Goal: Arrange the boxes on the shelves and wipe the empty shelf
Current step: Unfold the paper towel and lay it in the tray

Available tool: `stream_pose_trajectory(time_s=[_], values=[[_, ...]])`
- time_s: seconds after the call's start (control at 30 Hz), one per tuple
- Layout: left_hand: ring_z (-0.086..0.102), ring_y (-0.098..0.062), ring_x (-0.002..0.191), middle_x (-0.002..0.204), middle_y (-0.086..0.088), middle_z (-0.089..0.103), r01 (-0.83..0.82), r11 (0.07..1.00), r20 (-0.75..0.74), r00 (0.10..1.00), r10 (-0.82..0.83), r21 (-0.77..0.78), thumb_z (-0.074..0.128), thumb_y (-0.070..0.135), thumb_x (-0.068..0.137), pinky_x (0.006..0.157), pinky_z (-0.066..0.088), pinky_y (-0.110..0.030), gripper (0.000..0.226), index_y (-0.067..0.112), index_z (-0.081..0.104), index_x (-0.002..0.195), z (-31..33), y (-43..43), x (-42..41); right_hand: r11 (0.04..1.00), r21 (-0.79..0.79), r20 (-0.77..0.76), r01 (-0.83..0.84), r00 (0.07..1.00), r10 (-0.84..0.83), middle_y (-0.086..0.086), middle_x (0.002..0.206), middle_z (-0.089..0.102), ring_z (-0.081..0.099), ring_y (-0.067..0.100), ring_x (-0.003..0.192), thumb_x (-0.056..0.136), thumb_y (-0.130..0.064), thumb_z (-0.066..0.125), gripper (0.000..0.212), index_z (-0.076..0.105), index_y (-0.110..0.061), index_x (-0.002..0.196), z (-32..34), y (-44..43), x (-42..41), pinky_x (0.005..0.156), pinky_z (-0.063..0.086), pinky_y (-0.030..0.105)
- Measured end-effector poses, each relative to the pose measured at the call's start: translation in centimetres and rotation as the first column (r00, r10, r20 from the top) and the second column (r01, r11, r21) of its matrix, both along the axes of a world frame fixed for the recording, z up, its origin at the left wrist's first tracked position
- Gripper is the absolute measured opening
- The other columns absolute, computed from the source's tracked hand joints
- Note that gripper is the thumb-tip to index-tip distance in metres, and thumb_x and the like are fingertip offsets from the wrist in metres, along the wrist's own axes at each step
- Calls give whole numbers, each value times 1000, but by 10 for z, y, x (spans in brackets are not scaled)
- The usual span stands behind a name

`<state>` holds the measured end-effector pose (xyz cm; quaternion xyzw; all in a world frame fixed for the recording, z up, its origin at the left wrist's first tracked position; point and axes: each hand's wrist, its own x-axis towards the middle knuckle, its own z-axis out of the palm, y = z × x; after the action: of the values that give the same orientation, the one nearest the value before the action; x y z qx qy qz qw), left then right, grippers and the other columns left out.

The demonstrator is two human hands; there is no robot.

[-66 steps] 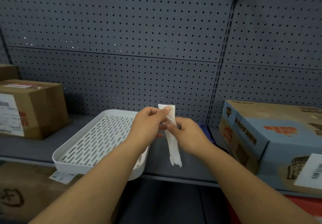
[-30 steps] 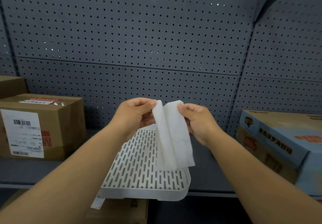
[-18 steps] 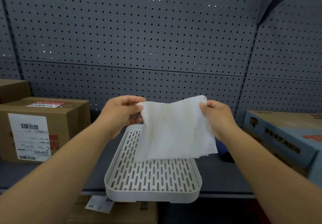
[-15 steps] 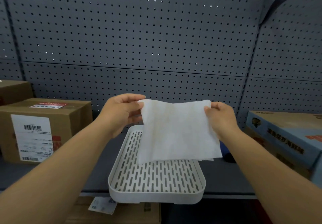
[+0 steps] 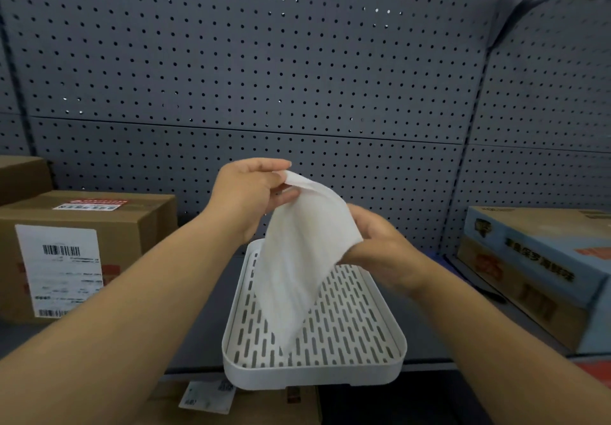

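Observation:
A white wipe hangs in front of me, draped in a fold above the shelf. My left hand pinches its top corner. Lower and to the right, my right hand grips the wipe's right edge, partly hidden behind the cloth. On the grey shelf, a brown cardboard box with a barcode label stands at the left. A blue and brown printed box lies at the right.
A white slotted tray sits on the shelf under the wipe and juts over the front edge. A grey pegboard backs the shelf. Another brown box is at far left. More cardboard shows on the level below.
The wipe was a narrow strip, then spread flat between both hands. Now my right hand has dropped and moved inward, so the wipe folds and hangs from my left hand.

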<state>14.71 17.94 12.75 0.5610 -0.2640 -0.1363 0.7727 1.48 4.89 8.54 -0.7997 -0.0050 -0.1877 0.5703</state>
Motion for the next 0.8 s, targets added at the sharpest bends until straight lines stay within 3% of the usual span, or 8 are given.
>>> stream_pose_trajectory(time_s=[0.1,0.2,0.27,0.43,0.53,0.6,0.8], values=[[67,-29,93,111,-25,61,-46,999,-28,999,46,-25,57,-6,87,78,60,-30,14,3,67,89,1,4,5,996,69,15,-59,998,58,-1,111,69,65,21,107,69,-16,75,53,60,-15,119,0,2,-1,92,54,44],[66,-28,97,115,-24,60,-62,998,-34,998,61,-31,57,-6,87,79,59,-28,14,4,67,89,1,7,8,996,54,70,74,995,-77,1,106,72,68,17,97,80,-5,72,30,66,-16,108,1,6,1,84,59,34],[66,-25,95,116,-23,60,-67,997,-39,997,65,-43,57,-6,87,80,59,-27,14,5,67,89,1,6,10,990,33,92,140,986,-142,2,105,74,70,15,93,84,-9,69,23,68,-17,106,4,8,1,80,59,28],[69,-22,91,113,-20,62,-79,995,-55,996,75,-60,58,-5,87,86,53,-28,15,8,66,89,2,3,10,996,63,60,63,996,-67,-5,95,77,72,12,93,74,-10,76,31,69,-22,102,8,13,0,78,57,25],[70,-21,91,115,-18,63,-79,996,-46,996,77,-43,59,-3,87,91,52,-31,17,12,67,89,3,2,10,974,7,59,227,972,-227,-4,84,76,72,7,80,86,-7,67,14,74,-15,95,8,12,5,72,55,19],[70,-22,91,116,-19,62,-82,996,-48,996,80,-43,59,-3,86,92,52,-32,17,12,67,88,5,2,10,957,10,61,291,955,-291,-4,77,76,71,5,71,91,-7,60,16,76,-8,89,10,9,5,65,54,15],[71,-23,90,113,-17,63,-88,996,-50,995,87,-18,60,-3,86,91,53,-32,16,8,67,95,7,1,9,954,-23,17,298,955,-297,0,78,77,70,8,71,93,-12,57,18,71,-2,87,21,4,4,63,57,22]])
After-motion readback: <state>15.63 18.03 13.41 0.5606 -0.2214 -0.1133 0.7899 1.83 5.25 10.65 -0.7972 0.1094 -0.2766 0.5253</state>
